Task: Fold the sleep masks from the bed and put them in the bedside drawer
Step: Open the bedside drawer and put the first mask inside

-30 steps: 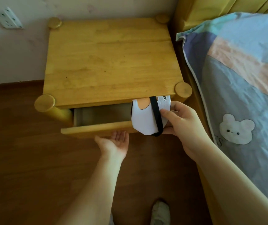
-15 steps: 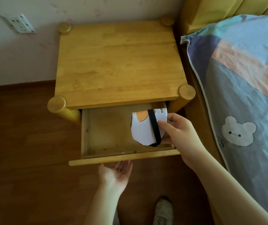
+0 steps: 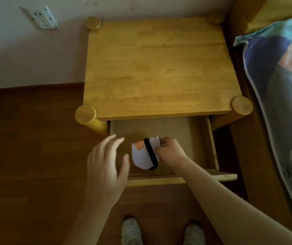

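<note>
— Pinched shut on the folded mask (image 3: pixel 144 153), the right hand (image 3: pixel 170 150) has it by its 3 o'clock edge, down inside the drawer (image 3: pixel 207 147). Whether the mask already touches the drawer floor can't be told.

— And the left hand (image 3: pixel 106 167)?

— Spread wide, fingers apart, holding nothing. It hovers over the drawer's 9 o'clock side, just beside the mask.

— Lay out the scene, biggest first.

— Bed (image 3: pixel 283 103) runs along 3 o'clock. Nightstand (image 3: pixel 155 68) fills 12 o'clock, its top bare. Below it the drawer stands pulled out, its front rail at 6 o'clock. The mask sits near the drawer's middle: white, an orange patch at 11 o'clock, a black strap (image 3: pixel 150 154) wrapped across it.

— What could go wrong?

— Probably the fold. Only the strap and the pinch seem to keep it together; if the fingers let go while it hangs above the floor, it may spring open or land on edge. The strap could also snag a finger as the hand withdraws and drag the mask back out.

— Anything else?

— The left hand is close; a careless sweep could nudge the mask.
</note>
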